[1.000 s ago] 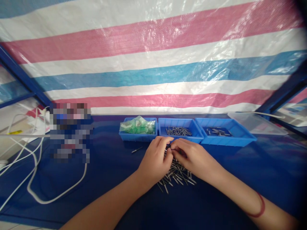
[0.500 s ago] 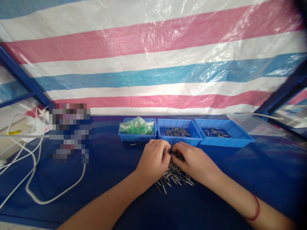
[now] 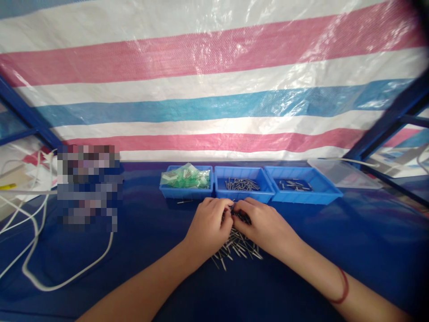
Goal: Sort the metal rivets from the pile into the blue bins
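My left hand (image 3: pixel 208 223) and my right hand (image 3: pixel 261 223) meet over a heap of small metal pins (image 3: pixel 236 248) on the blue table (image 3: pixel 150 250). Both hands have their fingers curled and pinched together at a small dark piece (image 3: pixel 238 214) between the fingertips; what it is I cannot make out. One loose pin (image 3: pixel 185 202) lies just left of my left hand. Right behind the hands stand three blue trays: the left tray (image 3: pixel 186 192) holds a bag of green parts (image 3: pixel 186 178), the middle tray (image 3: pixel 243 193) and the right tray (image 3: pixel 303 194) hold metal pins.
A white cable (image 3: pixel 67 279) loops over the table at the left, beside a blurred-out patch (image 3: pixel 87 185). A clear plastic lid (image 3: pixel 342 175) lies at the right of the trays. A striped tarpaulin (image 3: pixel 214 89) closes off the back, framed by blue bars (image 3: pixel 385 125).
Both hands have stayed pinched together over the pin heap, working at the small piece. The whole view has shifted slightly left and down as my head moved.
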A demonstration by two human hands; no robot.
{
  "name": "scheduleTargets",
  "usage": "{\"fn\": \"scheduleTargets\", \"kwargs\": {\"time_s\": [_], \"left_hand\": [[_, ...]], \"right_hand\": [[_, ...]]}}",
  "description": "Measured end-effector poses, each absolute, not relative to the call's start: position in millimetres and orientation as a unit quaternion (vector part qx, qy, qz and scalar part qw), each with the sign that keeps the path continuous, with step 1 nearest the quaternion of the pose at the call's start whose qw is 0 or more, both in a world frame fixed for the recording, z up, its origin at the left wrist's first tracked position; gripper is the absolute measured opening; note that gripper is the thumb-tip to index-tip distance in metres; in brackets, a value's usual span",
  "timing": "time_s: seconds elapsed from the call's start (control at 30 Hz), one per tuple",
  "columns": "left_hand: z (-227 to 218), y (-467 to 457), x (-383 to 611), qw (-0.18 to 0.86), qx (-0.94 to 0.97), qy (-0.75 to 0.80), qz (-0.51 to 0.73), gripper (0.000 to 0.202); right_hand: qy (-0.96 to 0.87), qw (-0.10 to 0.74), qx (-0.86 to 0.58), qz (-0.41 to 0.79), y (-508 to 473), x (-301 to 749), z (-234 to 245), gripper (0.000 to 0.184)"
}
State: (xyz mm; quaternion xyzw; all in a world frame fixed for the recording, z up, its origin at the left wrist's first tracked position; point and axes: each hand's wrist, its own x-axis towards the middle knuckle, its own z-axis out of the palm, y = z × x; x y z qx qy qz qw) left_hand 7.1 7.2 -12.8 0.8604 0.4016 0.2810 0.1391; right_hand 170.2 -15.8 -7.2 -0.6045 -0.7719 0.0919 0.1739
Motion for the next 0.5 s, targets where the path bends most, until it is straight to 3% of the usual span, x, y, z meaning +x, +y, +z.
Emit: {"fn": "scheduleTargets", "kwargs": {"time_s": [0.33,0.5], "left_hand": [[-10.7,4.2,8.1,0.119,0.861,0.415,0.271,0.020],[-7.8,2.5,8.2,0.103,0.852,0.417,0.301,0.016]], "right_hand": [[-0.710,0.355,-0.585,0.163,-13.2,172.0,-5.3,0.003],[-0.619,0.486,-0.534,0.308,-13.0,167.0,-4.0,0.020]]}}
